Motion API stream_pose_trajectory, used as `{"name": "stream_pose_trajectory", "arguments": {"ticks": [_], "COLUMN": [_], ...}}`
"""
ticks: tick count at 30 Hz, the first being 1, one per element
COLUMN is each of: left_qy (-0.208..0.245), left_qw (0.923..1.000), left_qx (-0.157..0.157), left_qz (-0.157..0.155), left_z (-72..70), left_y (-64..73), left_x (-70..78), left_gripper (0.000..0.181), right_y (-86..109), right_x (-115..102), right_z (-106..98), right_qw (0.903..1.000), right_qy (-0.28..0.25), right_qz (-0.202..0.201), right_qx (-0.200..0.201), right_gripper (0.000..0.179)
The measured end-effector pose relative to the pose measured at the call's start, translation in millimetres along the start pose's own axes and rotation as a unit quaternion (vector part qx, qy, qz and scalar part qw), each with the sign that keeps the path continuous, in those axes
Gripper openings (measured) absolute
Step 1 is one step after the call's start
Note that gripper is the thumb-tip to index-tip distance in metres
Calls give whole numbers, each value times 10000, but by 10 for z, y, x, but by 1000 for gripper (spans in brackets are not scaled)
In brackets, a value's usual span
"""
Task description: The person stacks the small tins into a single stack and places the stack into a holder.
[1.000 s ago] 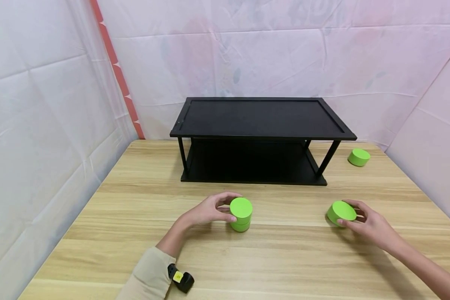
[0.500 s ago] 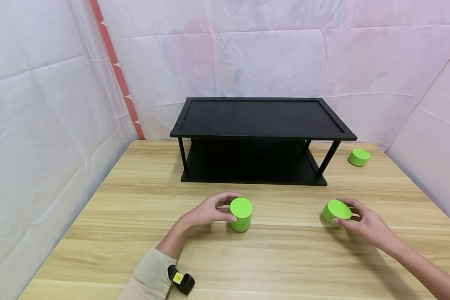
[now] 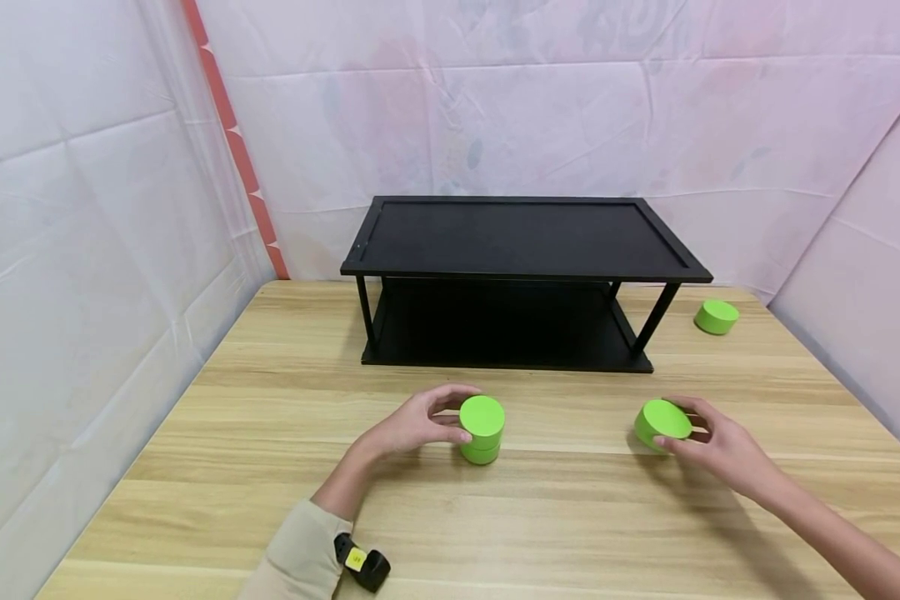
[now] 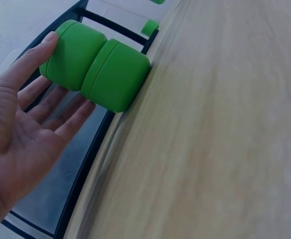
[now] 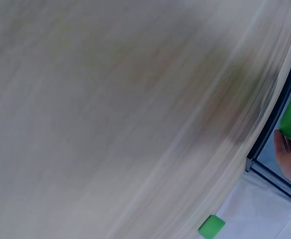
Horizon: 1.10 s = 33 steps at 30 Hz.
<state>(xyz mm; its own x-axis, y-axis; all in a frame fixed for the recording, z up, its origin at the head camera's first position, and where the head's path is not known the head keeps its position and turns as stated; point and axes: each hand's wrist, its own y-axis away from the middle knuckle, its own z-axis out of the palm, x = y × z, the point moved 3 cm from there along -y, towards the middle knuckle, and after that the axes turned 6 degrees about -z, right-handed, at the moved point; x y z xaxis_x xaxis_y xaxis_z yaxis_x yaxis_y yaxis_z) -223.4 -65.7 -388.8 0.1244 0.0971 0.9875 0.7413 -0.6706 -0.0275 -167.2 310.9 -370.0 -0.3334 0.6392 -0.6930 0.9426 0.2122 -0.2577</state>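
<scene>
Here, the left hand (image 3: 412, 421) pinches the upper green cylinder (image 3: 482, 417), which sits on a lower green cylinder (image 3: 481, 456) on the worktop (image 3: 555, 517), in front of the black rack (image 3: 525, 237). Well apart, on the right, the right hand (image 3: 723, 446) pinches a tilted green cylinder (image 3: 662, 422). A far green cylinder (image 3: 716, 317) rests beside the rack's right end.

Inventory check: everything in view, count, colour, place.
Stacked cylinders: two, green, on table, at left grip
Lone cylinder: one, green, in right grip
Far cylinder: one, green, right of rack
Rack: one, black, back of table
Table: one, tan, under rack
Cloth: count unclear, whitish, behind and beside table
Strip: one, mostly red, rear left
Strap: one, mostly black, at sleeve
Sleeve: one, beige, front left
Left grip: one, bare, around stacked cylinders
Right grip: one, bare, right side
</scene>
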Motion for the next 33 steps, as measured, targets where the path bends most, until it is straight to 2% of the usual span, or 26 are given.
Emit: {"name": "stream_pose_trajectory", "arguments": {"ticks": [9, 17, 24, 33], "left_qy": [44, 74, 63, 81], "left_qw": [10000, 10000, 10000, 9999], "left_qx": [-19, -17, -40, -101], "left_qz": [68, -10, 29, -20], "left_z": [-6, -1, 2, 7], "left_y": [7, 1, 7, -3], "left_x": [0, 0, 1, -15], "left_gripper": [57, 56, 55, 56], "right_y": [-29, -72, -97, -125], "right_x": [-72, -131, -185, -227], "right_z": [40, 76, 109, 160], "right_qw": [10000, 9999, 9998, 9990], "right_qy": [-27, 55, -50, -255], "right_qz": [-20, 76, 16, 129], "right_qx": [-25, -145, -174, -339], "right_gripper": [57, 61, 60, 62]}}
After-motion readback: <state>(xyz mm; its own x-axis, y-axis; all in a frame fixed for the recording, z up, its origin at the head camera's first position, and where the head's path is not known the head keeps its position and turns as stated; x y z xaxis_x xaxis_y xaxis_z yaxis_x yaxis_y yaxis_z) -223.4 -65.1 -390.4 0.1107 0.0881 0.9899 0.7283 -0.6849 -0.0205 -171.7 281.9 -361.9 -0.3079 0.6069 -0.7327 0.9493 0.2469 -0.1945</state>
